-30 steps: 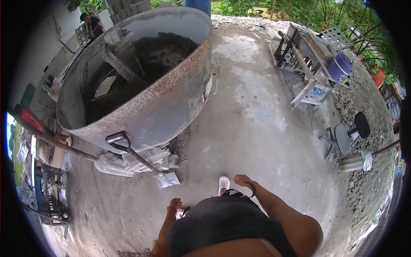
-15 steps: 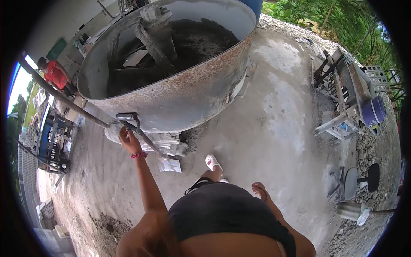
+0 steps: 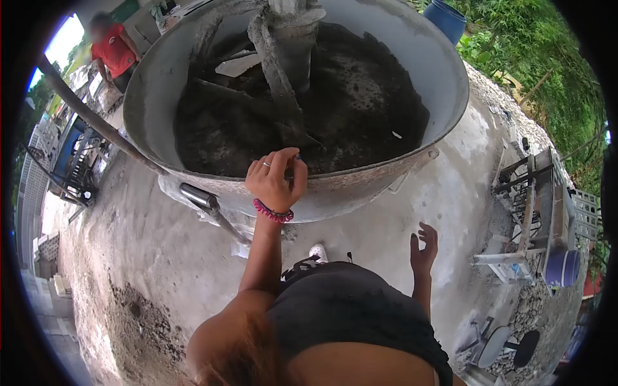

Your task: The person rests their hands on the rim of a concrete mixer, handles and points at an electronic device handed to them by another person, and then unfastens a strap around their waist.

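A large round metal mixing drum [image 3: 360,182] with a rusty outer wall stands in front of me. Dark grey, wet-looking material [image 3: 360,122] covers its floor, and a caked mixing arm [image 3: 275,67] crosses it. My left hand [image 3: 275,183], with a pink coil band at the wrist, is raised at the drum's near rim. Its fingers are curled, thumb and forefinger close together; whether anything is between them I cannot make out. Contact with the rim is unclear. My right hand [image 3: 423,249] hangs over the floor at my right side, fingers apart, holding nothing.
A long pole [image 3: 96,122] slants at left, near a metal handle [image 3: 198,195] on a bar. A person in a red shirt [image 3: 116,51] stands behind at left. Right are a wooden frame [image 3: 524,206], a purple bucket [image 3: 562,267] and a chair [image 3: 494,345].
I have come closer to the drum, and more of its inside shows. My left hand has moved from beside the metal handle rightward to the rim. My right hand has come into view.
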Tool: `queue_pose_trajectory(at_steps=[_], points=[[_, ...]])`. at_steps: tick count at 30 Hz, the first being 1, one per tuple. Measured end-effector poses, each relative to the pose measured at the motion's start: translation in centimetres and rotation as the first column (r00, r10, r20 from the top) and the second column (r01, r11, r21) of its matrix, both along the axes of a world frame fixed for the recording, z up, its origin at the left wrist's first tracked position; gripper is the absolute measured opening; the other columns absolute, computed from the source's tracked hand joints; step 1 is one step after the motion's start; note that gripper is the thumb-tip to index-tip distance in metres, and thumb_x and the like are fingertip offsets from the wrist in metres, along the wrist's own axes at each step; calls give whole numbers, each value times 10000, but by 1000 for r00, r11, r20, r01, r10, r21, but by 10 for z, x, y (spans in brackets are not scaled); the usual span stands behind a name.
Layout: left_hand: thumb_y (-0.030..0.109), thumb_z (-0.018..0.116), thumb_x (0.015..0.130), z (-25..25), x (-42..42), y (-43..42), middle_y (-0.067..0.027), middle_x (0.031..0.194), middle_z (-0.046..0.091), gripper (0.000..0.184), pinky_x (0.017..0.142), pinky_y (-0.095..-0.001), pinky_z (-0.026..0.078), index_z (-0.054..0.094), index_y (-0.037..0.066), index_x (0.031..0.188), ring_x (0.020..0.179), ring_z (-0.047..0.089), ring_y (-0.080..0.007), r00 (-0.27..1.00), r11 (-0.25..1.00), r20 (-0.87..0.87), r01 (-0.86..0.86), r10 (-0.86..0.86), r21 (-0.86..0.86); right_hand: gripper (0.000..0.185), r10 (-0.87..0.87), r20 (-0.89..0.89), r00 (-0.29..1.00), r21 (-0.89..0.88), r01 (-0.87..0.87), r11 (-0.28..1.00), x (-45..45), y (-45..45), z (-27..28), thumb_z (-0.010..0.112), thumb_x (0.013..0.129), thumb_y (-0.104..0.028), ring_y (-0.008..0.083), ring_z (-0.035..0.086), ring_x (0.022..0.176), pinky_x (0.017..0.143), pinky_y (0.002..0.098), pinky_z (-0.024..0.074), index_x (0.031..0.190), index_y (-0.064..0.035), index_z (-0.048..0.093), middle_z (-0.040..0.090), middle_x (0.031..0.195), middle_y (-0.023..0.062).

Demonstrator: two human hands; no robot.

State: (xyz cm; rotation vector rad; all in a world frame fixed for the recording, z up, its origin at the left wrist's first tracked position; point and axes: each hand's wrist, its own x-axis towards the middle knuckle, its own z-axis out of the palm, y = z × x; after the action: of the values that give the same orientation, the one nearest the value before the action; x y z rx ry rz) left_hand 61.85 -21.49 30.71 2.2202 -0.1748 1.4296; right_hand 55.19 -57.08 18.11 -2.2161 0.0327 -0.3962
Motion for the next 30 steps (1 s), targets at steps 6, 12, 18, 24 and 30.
queue_pose_trajectory(at_steps=[6,12,18,24,30], points=[[-4,512,601,-6,-3,4,-50,592,547,187,494,-295,366,602,29,761,460,481,-187,999,999,1,37,-37,-39,346,88,653,753,-114,-17,993,148,76,105,509,812,-109,295,444,1097,978,398,322,1135,15,508,477,1149,178],[100,608,603,-2,-12,8,48,622,496,260,519,-266,345,529,124,850,510,465,-129,980,998,-186,70,-70,-6,199,92,635,767,29,-142,989,183,99,94,417,750,-104,264,540,794,732,376,448,802,5,575,565,847,146],[225,454,842,-10,-16,13,27,664,466,147,499,-283,324,437,103,921,512,412,-92,980,981,-170,126,-101,146,256,120,593,796,-104,-72,992,178,88,93,394,731,-181,242,500,744,699,387,405,790,8,556,543,775,143],[218,439,859,-17,-25,6,54,708,478,145,579,-273,338,418,155,988,580,420,-89,982,996,-183,68,-56,56,274,94,603,792,-168,10,986,179,88,91,335,753,-218,234,483,714,674,398,389,740,-26,530,515,730,120],[204,460,849,-22,-25,4,67,726,482,163,581,-261,337,420,160,1001,617,432,-84,993,998,-117,39,-34,43,281,108,623,774,-193,19,981,182,88,91,327,756,-216,236,485,700,657,395,392,733,-19,527,513,716,122]])
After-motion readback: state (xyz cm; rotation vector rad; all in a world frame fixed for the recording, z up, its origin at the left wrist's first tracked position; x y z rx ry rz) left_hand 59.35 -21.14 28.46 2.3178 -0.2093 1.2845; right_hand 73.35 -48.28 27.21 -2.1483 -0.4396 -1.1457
